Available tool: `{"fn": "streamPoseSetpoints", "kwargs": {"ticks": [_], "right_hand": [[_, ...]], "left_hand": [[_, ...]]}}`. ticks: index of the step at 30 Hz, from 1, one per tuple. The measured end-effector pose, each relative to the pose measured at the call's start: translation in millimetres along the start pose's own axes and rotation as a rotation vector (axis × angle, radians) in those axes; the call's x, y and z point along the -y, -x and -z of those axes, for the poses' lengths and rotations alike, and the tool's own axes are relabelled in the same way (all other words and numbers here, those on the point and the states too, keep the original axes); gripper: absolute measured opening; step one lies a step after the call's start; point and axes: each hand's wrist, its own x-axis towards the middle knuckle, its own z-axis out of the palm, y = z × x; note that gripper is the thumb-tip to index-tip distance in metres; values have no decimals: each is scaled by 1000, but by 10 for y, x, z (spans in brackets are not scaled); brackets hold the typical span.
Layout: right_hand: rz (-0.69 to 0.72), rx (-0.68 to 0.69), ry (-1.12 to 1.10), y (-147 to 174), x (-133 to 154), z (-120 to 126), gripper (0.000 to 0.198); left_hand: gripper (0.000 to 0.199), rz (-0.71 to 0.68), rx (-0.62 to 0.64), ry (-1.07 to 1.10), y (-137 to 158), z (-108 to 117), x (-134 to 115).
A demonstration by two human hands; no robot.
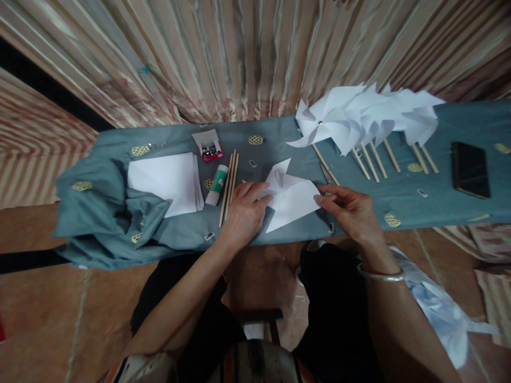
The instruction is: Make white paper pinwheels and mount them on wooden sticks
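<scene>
A white paper pinwheel (293,199), partly folded and without a stick, lies near the front edge of the cloth-covered table. My left hand (246,210) grips its left side, fingers pressed on the folded blades. At its right corner, my right hand (348,208) pinches the paper between thumb and fingers. Just left of my left hand lie several wooden sticks (229,186) and a green-and-white glue stick (217,185). Scissors (326,174) lie behind the paper, partly hidden by it and my right hand.
Finished pinwheels (339,119) on sticks lie in an overlapping row at the back right. A dark phone (471,169) rests further right. On the left are stacked white sheets (165,183) and an open box of metal pins (209,149). Bunched cloth (107,213) covers the left end.
</scene>
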Motion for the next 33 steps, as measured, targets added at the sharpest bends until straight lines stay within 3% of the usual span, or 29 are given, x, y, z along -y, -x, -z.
{"fn": "streamPoseSetpoints", "kwargs": {"ticks": [3, 6, 8, 11, 15, 24, 33], "right_hand": [[-75, 125, -49, 139, 39, -24, 50], [-72, 203, 53, 239, 60, -37, 54], [-37, 189, 195, 269, 63, -38, 52], [49, 110, 398, 278, 72, -33, 49], [186, -16, 507, 282, 112, -30, 48], [361, -59, 356, 292, 129, -27, 23], [462, 71, 187, 234, 39, -5, 22]], "left_hand": [[30, 30, -4, -22, -19, 26, 27], [30, 17, -31, -7, 3, 54, -19], [22, -27, -22, 34, 44, 56, -99], [22, -97, 91, 80, 120, 24, -239], [22, -103, 216, 47, 177, -40, -330], [14, -116, 274, -6, 151, -6, -359], [16, -30, 210, 70, 194, 12, -329]]}}
